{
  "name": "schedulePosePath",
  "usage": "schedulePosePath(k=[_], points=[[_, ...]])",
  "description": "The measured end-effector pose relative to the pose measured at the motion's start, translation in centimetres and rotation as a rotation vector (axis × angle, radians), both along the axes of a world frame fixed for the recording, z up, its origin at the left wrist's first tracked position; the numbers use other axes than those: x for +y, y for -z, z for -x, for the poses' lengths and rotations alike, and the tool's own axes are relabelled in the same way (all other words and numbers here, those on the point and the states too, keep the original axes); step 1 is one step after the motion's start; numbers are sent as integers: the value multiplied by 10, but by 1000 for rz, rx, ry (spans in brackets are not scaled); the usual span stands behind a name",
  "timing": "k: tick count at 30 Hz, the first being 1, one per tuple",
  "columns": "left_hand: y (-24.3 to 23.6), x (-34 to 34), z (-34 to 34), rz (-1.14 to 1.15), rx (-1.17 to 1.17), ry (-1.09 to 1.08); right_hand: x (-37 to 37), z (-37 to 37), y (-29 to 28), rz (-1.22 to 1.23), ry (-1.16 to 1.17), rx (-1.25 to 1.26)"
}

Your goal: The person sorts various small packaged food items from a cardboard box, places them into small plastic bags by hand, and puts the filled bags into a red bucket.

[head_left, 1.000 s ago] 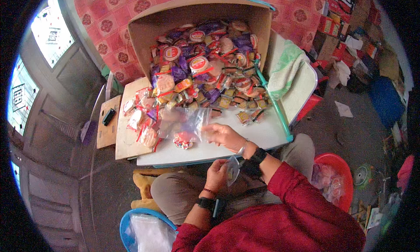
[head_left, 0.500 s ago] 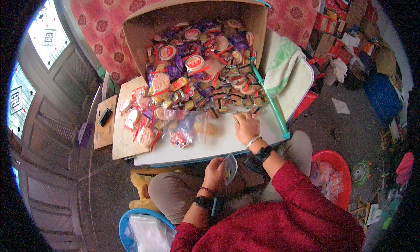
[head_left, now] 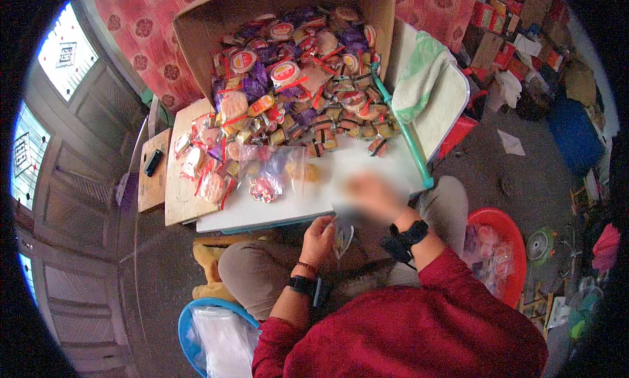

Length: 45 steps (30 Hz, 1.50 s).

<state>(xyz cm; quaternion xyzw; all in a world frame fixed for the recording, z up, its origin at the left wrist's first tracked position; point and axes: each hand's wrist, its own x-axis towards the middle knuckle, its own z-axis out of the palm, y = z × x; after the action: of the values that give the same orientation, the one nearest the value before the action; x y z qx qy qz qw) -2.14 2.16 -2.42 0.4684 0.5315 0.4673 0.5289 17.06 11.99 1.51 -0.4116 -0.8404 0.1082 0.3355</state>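
My left hand (head_left: 317, 241) is closed on the edge of a small clear plastic bag (head_left: 343, 239), just off the front edge of the white tabletop (head_left: 262, 215). Something small and yellowish shows inside that bag. Over the table's front right part is my right hand (head_left: 377, 196), its fingers smeared by a blur, so what they hold is hidden. Beyond it lie small wrapped snacks (head_left: 324, 139), part of a heap spilling from a cardboard box (head_left: 190, 40). A larger clear bag (head_left: 286, 171) with packets in it rests on the tabletop, left of my right hand.
A green tube (head_left: 409, 148) runs along the table's right side, beside a towel (head_left: 419, 76). At lower left stands a blue basin (head_left: 190, 342) with clear bags (head_left: 219, 338); at right, a red basin (head_left: 517, 260) holds filled bags. A wooden board (head_left: 171, 207) lies left.
My right hand has drawn back from the small snacks toward the table's front edge and the left hand. The left hand keeps the bag. The view has shifted slightly.
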Motion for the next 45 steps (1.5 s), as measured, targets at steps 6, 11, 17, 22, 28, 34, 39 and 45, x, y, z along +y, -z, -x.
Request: schedulePosePath(k=[6, 11, 17, 22, 28, 34, 39, 45], points=[[-3, 1, 0, 36, -42, 30, -28, 1, -8, 321, -326, 42], [9, 3, -3, 36, -223, -5, -47, 13, -16, 316, -370, -103], [-17, -2, -3, 59, -139, -10, -61, 27, -34, 45, -289, -13], [-6, 2, 2, 119, -113, 41, -19, 9, -35, 31, -131, -121], [-19, 0, -3, 141, -163, 28, 39, -17, -45, 206, 366, -127], [-19, -2, -1, 114, -177, -10, 42, -21, -29, 101, 307, -285], [-26, -1, -3, -33, -18, 30, 30, -14, -18, 120, 350, -257], [-39, -4, -4, 47, -32, 40, -7, -2, -28, 336, 246, 80]])
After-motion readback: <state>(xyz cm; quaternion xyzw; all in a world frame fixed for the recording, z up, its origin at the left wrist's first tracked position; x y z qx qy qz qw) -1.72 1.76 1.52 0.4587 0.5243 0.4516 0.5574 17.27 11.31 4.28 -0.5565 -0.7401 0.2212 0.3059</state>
